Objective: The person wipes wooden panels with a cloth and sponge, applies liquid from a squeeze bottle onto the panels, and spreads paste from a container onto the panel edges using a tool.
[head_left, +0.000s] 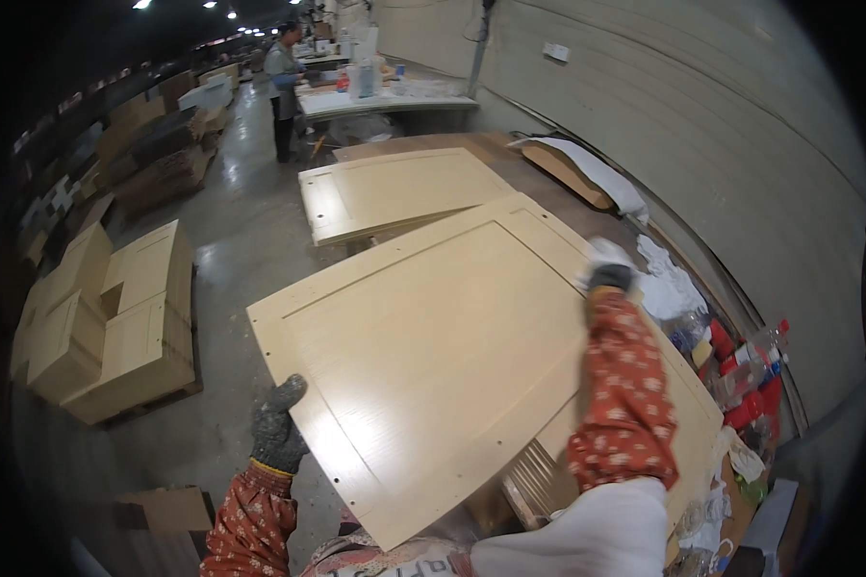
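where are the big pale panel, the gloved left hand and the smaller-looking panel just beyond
Big pale panel (423, 337): head view, middle of its face
Gloved left hand (277, 425): head view, middle of the hand
Panel beyond (406, 195): head view, its upper face

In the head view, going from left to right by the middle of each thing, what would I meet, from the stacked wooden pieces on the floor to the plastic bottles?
Stacked pale wooden pieces → gloved left hand → large pale panel → gloved right hand → plastic bottles.
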